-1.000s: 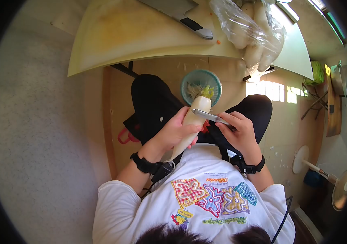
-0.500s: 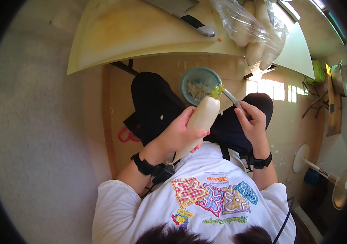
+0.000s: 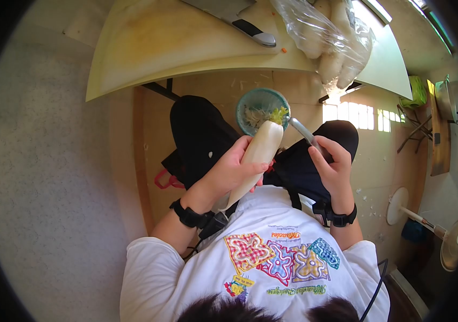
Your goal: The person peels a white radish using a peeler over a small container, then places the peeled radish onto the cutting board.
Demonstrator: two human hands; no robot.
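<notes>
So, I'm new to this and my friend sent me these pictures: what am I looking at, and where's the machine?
There is no robot: these are a person's own bare hands, seen from a camera worn on the head, looking down. Every picture comes from that one camera.

The left hand holds a long white radish with green leaf stubs. The right hand holds a slim metal tool, possibly a peeler, apart from the radish. Below is a blue-green basket with pale scraps inside.

On the table lie a large knife and a clear plastic bag of similar white vegetables.
</notes>
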